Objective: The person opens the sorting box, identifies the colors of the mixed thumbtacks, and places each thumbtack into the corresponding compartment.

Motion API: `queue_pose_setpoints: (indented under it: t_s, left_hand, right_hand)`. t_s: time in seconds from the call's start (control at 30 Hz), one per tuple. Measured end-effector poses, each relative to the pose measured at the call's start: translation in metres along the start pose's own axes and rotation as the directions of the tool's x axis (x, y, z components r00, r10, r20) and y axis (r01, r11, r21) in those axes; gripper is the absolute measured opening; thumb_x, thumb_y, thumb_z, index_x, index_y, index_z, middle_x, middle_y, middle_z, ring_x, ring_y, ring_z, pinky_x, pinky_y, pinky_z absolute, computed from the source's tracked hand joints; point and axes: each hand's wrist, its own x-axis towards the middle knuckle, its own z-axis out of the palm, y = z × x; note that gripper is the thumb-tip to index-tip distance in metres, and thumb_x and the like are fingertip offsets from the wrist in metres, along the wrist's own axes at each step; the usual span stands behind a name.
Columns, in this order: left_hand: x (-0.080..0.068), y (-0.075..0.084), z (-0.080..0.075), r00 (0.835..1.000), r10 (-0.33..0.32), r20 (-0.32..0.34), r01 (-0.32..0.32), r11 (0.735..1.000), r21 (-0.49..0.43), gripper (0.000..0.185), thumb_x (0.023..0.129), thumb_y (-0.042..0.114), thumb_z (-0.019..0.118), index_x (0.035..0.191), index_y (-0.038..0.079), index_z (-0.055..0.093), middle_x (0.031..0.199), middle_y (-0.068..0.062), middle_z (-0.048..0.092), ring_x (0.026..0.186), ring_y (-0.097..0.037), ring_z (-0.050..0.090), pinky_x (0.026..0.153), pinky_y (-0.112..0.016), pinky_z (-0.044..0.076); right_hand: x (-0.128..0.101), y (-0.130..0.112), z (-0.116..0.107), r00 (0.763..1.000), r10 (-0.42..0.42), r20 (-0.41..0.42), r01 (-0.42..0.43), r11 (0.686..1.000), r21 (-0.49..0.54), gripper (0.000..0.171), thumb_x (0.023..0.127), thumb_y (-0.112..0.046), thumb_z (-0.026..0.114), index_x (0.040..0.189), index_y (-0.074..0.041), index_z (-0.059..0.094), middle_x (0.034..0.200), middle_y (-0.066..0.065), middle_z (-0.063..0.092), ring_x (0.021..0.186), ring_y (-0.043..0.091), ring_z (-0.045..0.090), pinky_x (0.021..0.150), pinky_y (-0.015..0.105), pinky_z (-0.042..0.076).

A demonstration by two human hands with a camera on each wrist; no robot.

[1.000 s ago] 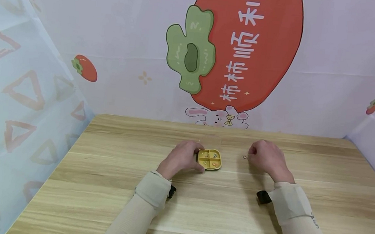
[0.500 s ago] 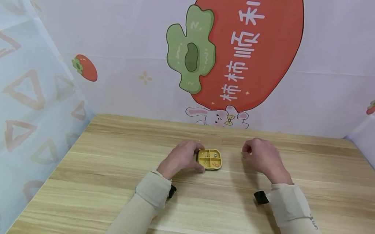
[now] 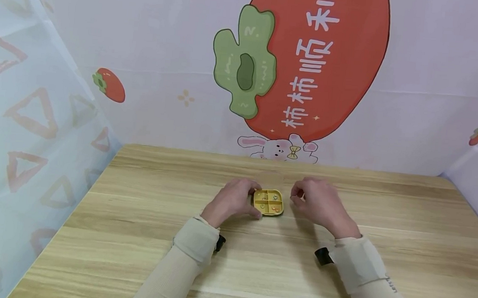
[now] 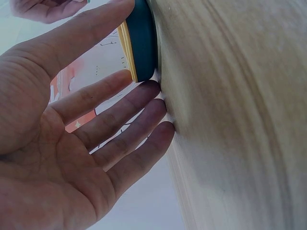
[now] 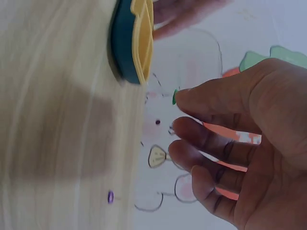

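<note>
We see a small yellow tray (image 3: 268,202) with four compartments lying flat on the wooden table (image 3: 131,234), near the middle and toward the far side. The left hand (image 3: 231,201) rests at the tray's left edge; the left wrist view shows its thumb (image 4: 91,28) laid along the tray's dark teal underside (image 4: 142,40) and its other fingers (image 4: 124,120) nearly straight, their tips on the table just beside the tray, so it steadies the tray rather than clasping it. The right hand (image 3: 316,204) has changed place: a second ago it lay well to the right of the tray, over a tiny ring-like piece on the table, and it has since travelled left until its fingertips stand just beside the tray's right edge, apart from it. In the right wrist view the thumb and forefinger are brought together on a tiny green bit (image 5: 174,97), while the other fingers (image 5: 201,148) curl loosely below. We judge that the right hand has carried a small piece to the tray and that it is not yet over any compartment. The compartments hold a few small items (image 3: 275,208), too small to name. A tiny purple bead (image 5: 111,197) lies on the table to the right of the tray, well clear of both hands.
</note>
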Motion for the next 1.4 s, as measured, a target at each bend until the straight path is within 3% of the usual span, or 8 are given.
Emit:
queue_pose_setpoints:
  t_s: [0.37,0.7,1.4]
  left_hand:
    - [-0.001,0.0,0.0,1.0,-0.009,0.005,0.009,1.0,-0.01,0.067,0.071,0.024,0.095,0.13,0.009,0.068,0.119,-0.007,0.068,0.105,-0.021,0.06,0.097,-0.04,0.048]
    - [0.0,0.0,0.0,1.0,-0.005,0.005,0.005,1.0,0.008,0.065,0.072,0.026,0.095,0.129,0.01,0.068,0.116,-0.006,0.069,0.1,-0.02,0.059,0.094,-0.038,0.049]
    - [0.001,-0.001,0.0,1.0,0.011,0.001,-0.011,1.0,0.015,0.061,0.073,0.027,0.094,0.126,0.01,0.069,0.114,-0.005,0.068,0.101,-0.021,0.059,0.093,-0.038,0.049]
  right_hand:
    - [0.0,-0.02,0.012,0.999,-0.041,0.004,0.041,0.998,0.057,0.005,0.086,-0.01,0.077,0.086,-0.013,0.073,0.085,-0.002,0.06,0.076,0.018,0.057,0.069,0.035,0.051]
    - [0.002,-0.033,0.023,0.998,-0.062,0.013,0.061,0.997,0.051,0.009,0.086,-0.011,0.08,0.083,-0.014,0.072,0.08,-0.004,0.057,0.071,0.015,0.053,0.067,0.034,0.049]
    - [0.009,-0.041,0.037,0.998,-0.061,0.022,0.06,0.996,0.07,0.011,0.087,-0.012,0.08,0.083,-0.014,0.071,0.08,-0.004,0.055,0.072,0.015,0.052,0.068,0.033,0.049]
